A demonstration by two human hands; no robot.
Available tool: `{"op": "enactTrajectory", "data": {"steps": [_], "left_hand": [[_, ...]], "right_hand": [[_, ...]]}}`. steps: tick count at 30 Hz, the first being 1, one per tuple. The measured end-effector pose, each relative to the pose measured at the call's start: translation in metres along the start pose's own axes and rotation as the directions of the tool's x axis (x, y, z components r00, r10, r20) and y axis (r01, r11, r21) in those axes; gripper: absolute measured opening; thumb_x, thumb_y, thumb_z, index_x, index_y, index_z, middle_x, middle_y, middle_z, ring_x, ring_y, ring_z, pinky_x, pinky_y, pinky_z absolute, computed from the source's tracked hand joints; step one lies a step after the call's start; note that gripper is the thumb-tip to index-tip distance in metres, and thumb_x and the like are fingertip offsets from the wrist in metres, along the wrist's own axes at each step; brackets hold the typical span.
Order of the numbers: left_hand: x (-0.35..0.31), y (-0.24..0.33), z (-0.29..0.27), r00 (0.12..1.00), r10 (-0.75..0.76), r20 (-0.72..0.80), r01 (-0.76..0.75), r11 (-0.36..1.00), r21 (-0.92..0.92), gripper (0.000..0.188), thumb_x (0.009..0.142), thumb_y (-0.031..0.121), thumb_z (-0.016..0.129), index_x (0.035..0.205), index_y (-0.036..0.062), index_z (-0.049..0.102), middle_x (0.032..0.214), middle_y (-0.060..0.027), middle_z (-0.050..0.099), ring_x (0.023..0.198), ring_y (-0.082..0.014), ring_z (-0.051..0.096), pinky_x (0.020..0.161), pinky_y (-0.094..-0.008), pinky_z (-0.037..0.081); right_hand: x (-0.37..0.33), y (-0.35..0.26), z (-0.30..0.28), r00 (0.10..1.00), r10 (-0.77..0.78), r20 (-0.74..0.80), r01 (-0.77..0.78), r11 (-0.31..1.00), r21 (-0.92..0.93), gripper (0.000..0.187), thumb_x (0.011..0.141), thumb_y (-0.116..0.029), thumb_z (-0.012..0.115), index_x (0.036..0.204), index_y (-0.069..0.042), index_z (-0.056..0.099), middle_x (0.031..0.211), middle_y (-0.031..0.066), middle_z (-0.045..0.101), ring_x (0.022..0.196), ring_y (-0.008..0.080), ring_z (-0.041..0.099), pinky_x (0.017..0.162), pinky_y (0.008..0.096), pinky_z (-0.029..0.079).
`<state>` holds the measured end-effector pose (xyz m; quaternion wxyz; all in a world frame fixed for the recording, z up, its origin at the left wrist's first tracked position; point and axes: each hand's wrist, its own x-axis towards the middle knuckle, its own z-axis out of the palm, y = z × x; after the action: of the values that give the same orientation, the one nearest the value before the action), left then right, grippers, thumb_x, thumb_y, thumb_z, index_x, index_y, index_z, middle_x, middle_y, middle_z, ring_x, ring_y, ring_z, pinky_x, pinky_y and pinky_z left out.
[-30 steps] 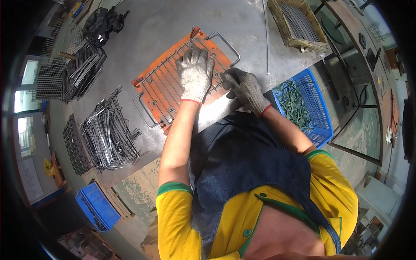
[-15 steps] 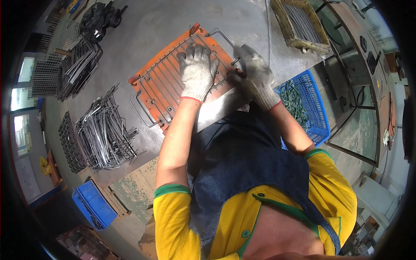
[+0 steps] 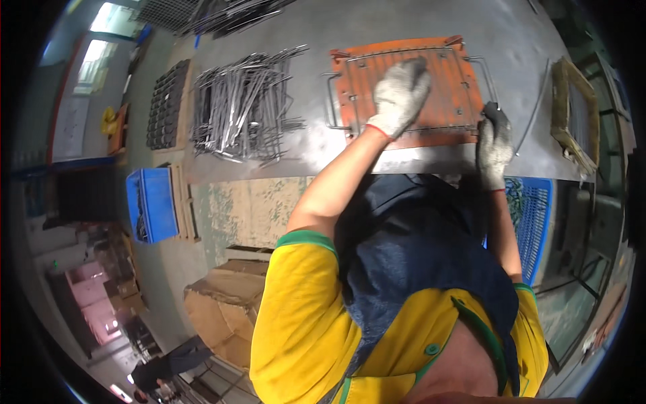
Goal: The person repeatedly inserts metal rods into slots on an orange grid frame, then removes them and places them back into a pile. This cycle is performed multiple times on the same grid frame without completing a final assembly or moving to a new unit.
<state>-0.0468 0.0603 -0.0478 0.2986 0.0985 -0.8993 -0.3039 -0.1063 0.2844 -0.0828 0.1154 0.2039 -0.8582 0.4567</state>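
An orange metal plate (image 3: 444, 87), with small posts and slots, lies on the grey steel table. Thin wire rods (image 3: 452, 128) run over it, and a bent wire handle (image 3: 330, 101) sticks out at its left side. My left hand (image 3: 402, 94), in a white glove with dark fingertips, is over the plate's middle with its fingers curled together; what they hold, if anything, is hidden. Beside the plate's right edge, my gloved right hand (image 3: 496, 145) has its fingers closed at the near end of the other bent wire handle (image 3: 486, 67).
Left of the plate lies a pile of bent wires (image 3: 239, 108), beside a dark rack of round pieces (image 3: 168, 104). A box of rods (image 3: 575, 111) stands at the right. Blue crates (image 3: 535, 229) (image 3: 158, 205) and a cardboard box (image 3: 229, 303) are below the table.
My view has turned, so the plate now appears squarer and farther right. My left hand has gone from spread fingers to curled ones. My right hand has moved down to the handle's near end.
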Motion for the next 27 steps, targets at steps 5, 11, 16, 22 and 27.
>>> {"op": "enactTrajectory", "data": {"steps": [5,11,16,22,27], "left_hand": [[-0.026,-0.092,-0.141,0.898,-0.378,-0.225,0.425,0.877,0.224,0.031,0.092,0.032,0.06,0.105,0.0056,0.067,0.098,-0.0164,0.068,0.088,-0.029,0.065,0.077,-0.0375,0.051],[-0.051,-0.159,-0.241,0.92,-0.357,-0.161,0.307,0.401,0.863,0.029,0.083,0.032,0.065,0.09,0.0045,0.068,0.092,-0.0196,0.068,0.091,-0.0334,0.066,0.078,-0.0445,0.052],[-0.038,-0.187,-0.266,0.826,-0.562,-0.027,0.358,0.488,0.796,0.029,0.081,0.033,0.066,0.093,0.0079,0.071,0.094,-0.0181,0.069,0.089,-0.0349,0.067,0.079,-0.0448,0.052],[-0.026,-0.173,-0.28,0.861,-0.488,-0.141,0.36,0.392,0.846,0.021,0.082,0.026,0.061,0.089,0.0089,0.07,0.091,-0.019,0.069,0.087,-0.0343,0.067,0.077,-0.045,0.053],[-0.007,-0.126,-0.297,0.982,-0.174,-0.08,0.161,0.529,0.833,0.018,0.086,0.026,0.058,0.089,0.0093,0.066,0.086,-0.0175,0.068,0.082,-0.0371,0.066,0.072,-0.0467,0.051]], "right_hand": [[-0.004,0.01,0.005,0.998,-0.055,-0.005,0.055,0.998,-0.027,0.026,0.094,-0.012,0.054,0.118,-0.006,0.061,0.116,0.0123,0.061,0.107,0.0252,0.06,0.093,0.0355,0.047],[-0.003,0.011,0.003,0.998,-0.066,-0.013,0.065,0.994,-0.086,0.025,0.094,-0.014,0.052,0.117,-0.007,0.061,0.116,0.0119,0.061,0.107,0.0262,0.06,0.094,0.0367,0.046],[-0.002,0.012,0.003,0.994,-0.105,0.006,0.105,0.99,-0.093,0.027,0.095,-0.017,0.051,0.118,-0.007,0.061,0.117,0.0124,0.06,0.103,0.026,0.061,0.09,0.0364,0.048],[-0.002,0.02,0.008,0.986,-0.159,-0.044,0.155,0.984,-0.088,0.028,0.094,-0.017,0.052,0.118,-0.006,0.061,0.117,0.0127,0.06,0.094,0.0235,0.064,0.081,0.0335,0.051],[-0.001,0.017,0.002,0.999,-0.049,-0.021,0.046,0.992,-0.118,0.028,0.089,-0.019,0.056,0.114,-0.009,0.064,0.119,0.0136,0.063,0.111,0.0322,0.058,0.096,0.0414,0.044]]}}
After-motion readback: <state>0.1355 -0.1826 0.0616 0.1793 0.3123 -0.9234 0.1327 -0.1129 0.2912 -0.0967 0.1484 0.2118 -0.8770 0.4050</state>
